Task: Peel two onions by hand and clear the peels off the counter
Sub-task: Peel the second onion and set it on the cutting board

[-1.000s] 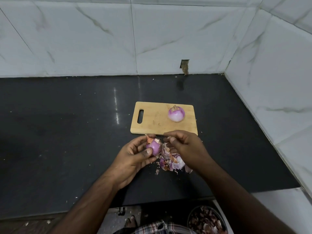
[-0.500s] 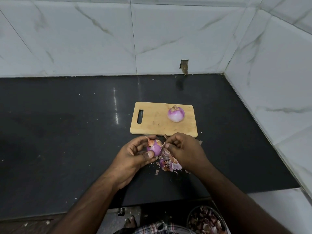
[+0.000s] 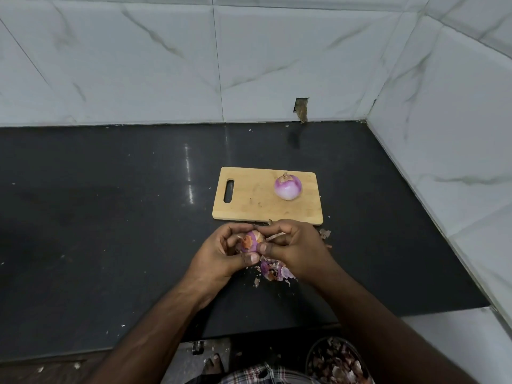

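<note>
Both hands meet just in front of the cutting board's (image 3: 257,198) near edge. Left hand (image 3: 219,257) cups a half-peeled onion (image 3: 250,241), fingers curled round it and thumb pressed beneath. Right hand (image 3: 297,249) pinches a strip of skin at the onion's top, thumb on its side. A heap of peels (image 3: 273,270) lies on the black counter (image 3: 110,217) under the right wrist, with scraps beside the board's right corner. The peeled onion (image 3: 287,187) sits on the board's right half. Open counter spreads wide to the left; the tiled wall (image 3: 443,134) closes in on the right. Beyond the counter's front edge, a bowl of peels (image 3: 336,361) shows low down.
</note>
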A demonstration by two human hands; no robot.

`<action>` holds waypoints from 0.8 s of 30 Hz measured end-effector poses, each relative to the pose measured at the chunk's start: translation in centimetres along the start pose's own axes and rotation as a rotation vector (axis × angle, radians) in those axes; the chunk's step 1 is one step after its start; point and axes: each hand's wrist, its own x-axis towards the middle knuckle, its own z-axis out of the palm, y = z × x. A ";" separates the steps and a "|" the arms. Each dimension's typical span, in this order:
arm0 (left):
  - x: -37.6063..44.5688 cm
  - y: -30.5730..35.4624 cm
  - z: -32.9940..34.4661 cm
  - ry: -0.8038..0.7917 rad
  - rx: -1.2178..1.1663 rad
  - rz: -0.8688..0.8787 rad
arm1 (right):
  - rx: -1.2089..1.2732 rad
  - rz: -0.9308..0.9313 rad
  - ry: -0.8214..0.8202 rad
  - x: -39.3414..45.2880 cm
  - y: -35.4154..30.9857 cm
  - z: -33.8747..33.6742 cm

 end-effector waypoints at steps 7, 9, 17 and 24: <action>-0.5 0.1 0.3 -0.003 0.021 0.019 | 0.134 0.008 -0.014 0.0 -0.2 -0.4; -0.6 0.0 0.4 0.009 0.035 0.026 | 0.134 0.032 -0.025 0.0 -0.3 -0.4; -0.3 0.3 0.4 0.039 0.071 0.062 | 0.149 -0.006 -0.026 0.2 -0.1 -0.1; -0.6 0.1 0.3 0.016 0.023 0.058 | 0.261 0.013 -0.058 0.1 0.1 -0.2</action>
